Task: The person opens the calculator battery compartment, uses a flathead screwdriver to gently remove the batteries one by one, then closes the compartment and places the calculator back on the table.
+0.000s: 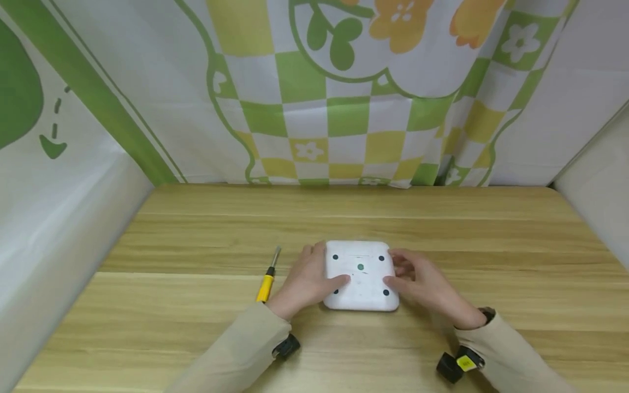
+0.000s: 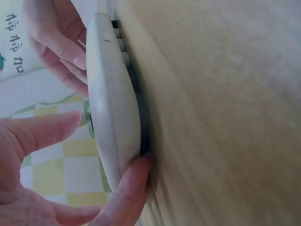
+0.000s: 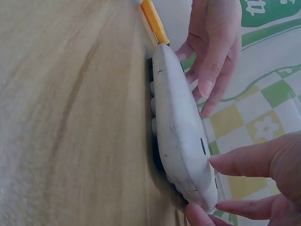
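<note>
A white square device (image 1: 361, 281) lies on the wooden table, its flat face with several dark round spots turned up. Grey buttons (image 2: 123, 46) show on its underside in the left wrist view. The left hand (image 1: 307, 279) holds the device's left side, thumb over the upper face and fingers at the far left corner. On the opposite side, the right hand (image 1: 425, 281) grips the edge with the thumb on top and fingertips (image 3: 197, 215) at the lower rim. A yellow-handled screwdriver (image 1: 266, 286) lies left of the left hand, its metal tip pointing away.
Behind the wooden table (image 1: 363, 213) hangs a green, yellow and white checked cloth (image 1: 349, 117). White sheeting (image 1: 64, 180) stands along the left side. Dark devices are strapped at both wrists, below the beige sleeves (image 1: 241, 349).
</note>
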Demonstrator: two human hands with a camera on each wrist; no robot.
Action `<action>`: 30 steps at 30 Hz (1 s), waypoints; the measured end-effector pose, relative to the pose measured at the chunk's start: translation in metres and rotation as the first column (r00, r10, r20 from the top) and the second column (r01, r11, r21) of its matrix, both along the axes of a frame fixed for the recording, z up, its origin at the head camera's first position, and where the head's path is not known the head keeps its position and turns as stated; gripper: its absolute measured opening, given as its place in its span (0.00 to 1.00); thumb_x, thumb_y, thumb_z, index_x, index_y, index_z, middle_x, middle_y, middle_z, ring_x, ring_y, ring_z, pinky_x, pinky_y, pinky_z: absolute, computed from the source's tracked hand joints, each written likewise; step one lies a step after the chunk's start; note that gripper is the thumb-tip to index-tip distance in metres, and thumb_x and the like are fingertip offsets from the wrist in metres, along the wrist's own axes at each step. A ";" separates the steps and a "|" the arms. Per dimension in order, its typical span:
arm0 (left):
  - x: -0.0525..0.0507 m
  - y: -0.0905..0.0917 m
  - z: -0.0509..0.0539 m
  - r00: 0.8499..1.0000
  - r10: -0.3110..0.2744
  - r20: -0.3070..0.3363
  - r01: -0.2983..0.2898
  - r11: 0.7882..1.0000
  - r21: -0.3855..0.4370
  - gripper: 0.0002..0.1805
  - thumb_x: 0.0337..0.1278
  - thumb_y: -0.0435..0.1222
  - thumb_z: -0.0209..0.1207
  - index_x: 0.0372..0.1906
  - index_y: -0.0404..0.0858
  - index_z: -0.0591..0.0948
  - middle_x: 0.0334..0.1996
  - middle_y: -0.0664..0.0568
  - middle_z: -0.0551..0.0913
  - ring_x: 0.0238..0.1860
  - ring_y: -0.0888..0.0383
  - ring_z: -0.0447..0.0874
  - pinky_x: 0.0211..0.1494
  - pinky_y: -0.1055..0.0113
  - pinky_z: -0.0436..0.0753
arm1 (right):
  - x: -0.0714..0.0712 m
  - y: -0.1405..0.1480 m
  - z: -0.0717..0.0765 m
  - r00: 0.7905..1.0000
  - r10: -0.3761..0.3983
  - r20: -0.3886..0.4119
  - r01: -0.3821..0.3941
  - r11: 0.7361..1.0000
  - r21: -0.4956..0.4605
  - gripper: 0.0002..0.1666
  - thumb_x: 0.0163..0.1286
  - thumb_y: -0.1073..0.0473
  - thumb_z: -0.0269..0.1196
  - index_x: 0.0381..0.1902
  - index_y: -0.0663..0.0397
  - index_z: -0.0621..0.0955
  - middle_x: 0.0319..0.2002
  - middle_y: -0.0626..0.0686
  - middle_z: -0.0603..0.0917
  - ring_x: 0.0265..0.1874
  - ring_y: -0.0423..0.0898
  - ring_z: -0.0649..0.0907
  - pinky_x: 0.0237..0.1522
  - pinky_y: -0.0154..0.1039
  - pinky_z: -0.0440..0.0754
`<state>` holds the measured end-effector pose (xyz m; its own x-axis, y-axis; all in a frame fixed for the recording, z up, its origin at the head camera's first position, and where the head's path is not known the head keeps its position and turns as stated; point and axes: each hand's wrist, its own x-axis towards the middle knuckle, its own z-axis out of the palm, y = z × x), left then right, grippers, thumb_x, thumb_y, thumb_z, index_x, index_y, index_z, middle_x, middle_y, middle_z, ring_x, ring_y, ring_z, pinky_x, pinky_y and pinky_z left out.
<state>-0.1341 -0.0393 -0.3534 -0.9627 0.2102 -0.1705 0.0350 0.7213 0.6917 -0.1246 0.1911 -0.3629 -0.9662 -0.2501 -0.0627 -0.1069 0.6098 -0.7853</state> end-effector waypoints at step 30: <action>-0.004 0.007 -0.001 0.997 -0.051 -0.050 0.046 0.994 -0.098 0.45 0.45 0.49 0.71 0.66 0.32 0.67 0.55 0.39 0.69 0.46 0.48 0.71 0.43 0.58 0.75 | -0.028 -0.029 0.001 0.905 0.224 -0.363 -0.110 0.945 0.308 0.12 0.64 0.65 0.63 0.45 0.64 0.83 0.44 0.59 0.85 0.43 0.52 0.85 0.45 0.48 0.83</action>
<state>-0.1384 -0.0324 -0.3548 -0.9598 0.2418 -0.1424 0.1056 0.7814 0.6150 -0.1530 0.1616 -0.3617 -0.8725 -0.4373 0.2180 -0.4868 0.7402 -0.4638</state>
